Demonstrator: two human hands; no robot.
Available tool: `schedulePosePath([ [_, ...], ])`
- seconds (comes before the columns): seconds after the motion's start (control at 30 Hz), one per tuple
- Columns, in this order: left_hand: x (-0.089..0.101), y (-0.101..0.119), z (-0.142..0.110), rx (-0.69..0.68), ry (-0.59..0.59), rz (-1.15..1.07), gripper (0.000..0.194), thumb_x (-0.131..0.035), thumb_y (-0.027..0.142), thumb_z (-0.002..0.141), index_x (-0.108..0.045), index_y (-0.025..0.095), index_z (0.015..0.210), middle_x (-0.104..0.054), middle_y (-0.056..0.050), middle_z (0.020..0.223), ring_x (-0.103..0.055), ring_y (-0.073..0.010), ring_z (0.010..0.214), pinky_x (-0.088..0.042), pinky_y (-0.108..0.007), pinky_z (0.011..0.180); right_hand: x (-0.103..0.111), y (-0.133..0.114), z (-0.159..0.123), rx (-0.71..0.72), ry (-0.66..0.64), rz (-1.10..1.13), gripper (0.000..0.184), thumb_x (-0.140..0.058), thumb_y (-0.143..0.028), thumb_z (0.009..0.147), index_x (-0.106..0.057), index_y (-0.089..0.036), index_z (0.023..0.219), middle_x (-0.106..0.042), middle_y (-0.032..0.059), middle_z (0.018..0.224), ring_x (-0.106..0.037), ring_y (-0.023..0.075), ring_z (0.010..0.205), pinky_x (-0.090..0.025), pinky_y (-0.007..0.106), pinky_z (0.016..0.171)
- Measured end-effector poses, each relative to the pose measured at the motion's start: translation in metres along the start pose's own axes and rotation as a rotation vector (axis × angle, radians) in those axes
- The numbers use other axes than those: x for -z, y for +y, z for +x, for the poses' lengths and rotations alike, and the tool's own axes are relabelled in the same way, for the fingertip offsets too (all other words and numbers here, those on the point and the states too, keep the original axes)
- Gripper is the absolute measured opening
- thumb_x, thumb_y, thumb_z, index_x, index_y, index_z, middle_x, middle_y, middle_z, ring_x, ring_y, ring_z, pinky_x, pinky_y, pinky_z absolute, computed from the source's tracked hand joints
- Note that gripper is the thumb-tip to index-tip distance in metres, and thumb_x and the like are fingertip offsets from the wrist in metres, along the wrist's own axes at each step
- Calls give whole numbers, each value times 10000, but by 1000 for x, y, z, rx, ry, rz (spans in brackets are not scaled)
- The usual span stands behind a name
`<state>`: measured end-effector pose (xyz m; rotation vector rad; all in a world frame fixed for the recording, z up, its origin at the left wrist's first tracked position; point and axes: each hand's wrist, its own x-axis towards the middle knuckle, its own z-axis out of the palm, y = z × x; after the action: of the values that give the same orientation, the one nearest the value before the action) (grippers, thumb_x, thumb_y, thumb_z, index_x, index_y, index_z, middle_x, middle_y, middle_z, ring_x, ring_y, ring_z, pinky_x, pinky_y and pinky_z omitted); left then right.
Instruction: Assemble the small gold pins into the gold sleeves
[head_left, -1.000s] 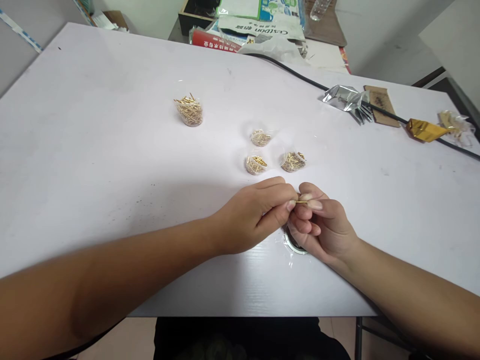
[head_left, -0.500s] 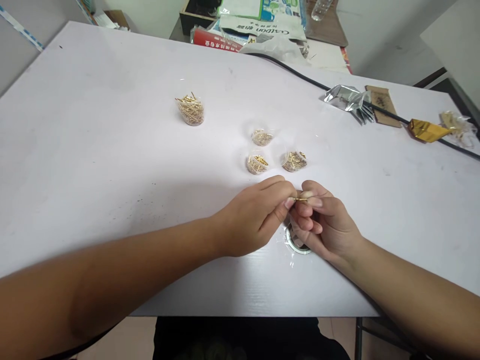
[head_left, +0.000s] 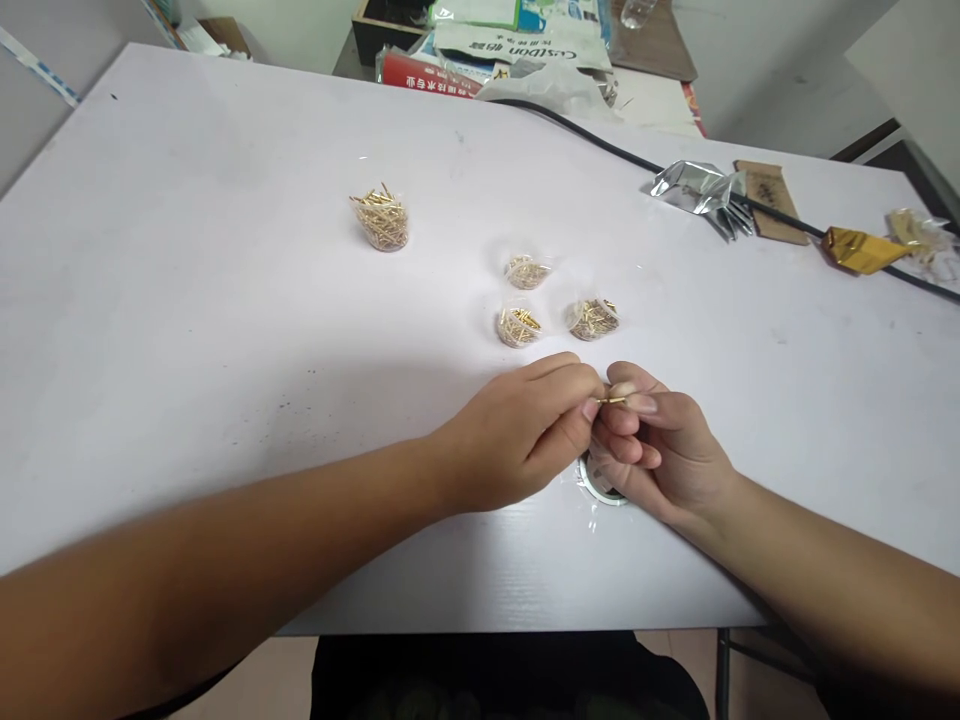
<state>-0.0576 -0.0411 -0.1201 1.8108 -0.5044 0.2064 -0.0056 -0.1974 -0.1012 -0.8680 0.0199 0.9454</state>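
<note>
A thin gold-coloured metal pin point(head_left: 616, 400) lies level between my fingertips. My left hand point(head_left: 536, 425) pinches its left end between thumb and finger. On the other end, my right hand point(head_left: 660, 430) closes thumb and fingertips, with its other fingers curled below. Whether the pin is one piece or two joined pieces is too small to tell. Under my right hand, partly hidden, is a round ring-shaped thing with a pale rim point(head_left: 604, 492). Just beyond my hands sit small clear bags of gold pins: a left one point(head_left: 518, 328), a right one point(head_left: 592, 320) and a farther one point(head_left: 527, 272).
A fuller clear bag of gold pins point(head_left: 384, 222) stands farther left on the white table point(head_left: 225, 250). A black cable point(head_left: 592, 146) crosses the back right, with silver foil point(head_left: 697, 188), brown cardboard point(head_left: 772, 205) and gold foil point(head_left: 862, 250) along it. Packages point(head_left: 525, 45) lie behind the table.
Both hands, still pinching the pin, appear slightly farther right. The view has shifted a little, and the bags stay in place on the table.
</note>
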Motion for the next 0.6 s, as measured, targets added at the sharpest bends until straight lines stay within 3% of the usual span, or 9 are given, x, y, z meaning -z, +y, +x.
schedulePosePath([
  [0.23, 1, -1, 1, 10, 43, -36, 142, -452, 111, 889, -542, 136, 783, -544, 3, 730, -492, -75, 678, -417, -202, 650, 1, 0, 0, -21, 9, 2, 148, -791, -151, 638, -658, -180, 580, -629, -46, 520, -567, 38, 392, -425, 50, 358],
  [0.6, 1, 1, 0, 28, 49, -22, 146, -465, 115, 878, -570, 130, 777, -546, 7, 703, -477, -74, 644, -407, -207, 612, 1, 0, 0, -9, 83, -53, 216, -812, -184, 589, -599, -180, 553, -580, -43, 487, -509, 30, 362, -348, 56, 314],
])
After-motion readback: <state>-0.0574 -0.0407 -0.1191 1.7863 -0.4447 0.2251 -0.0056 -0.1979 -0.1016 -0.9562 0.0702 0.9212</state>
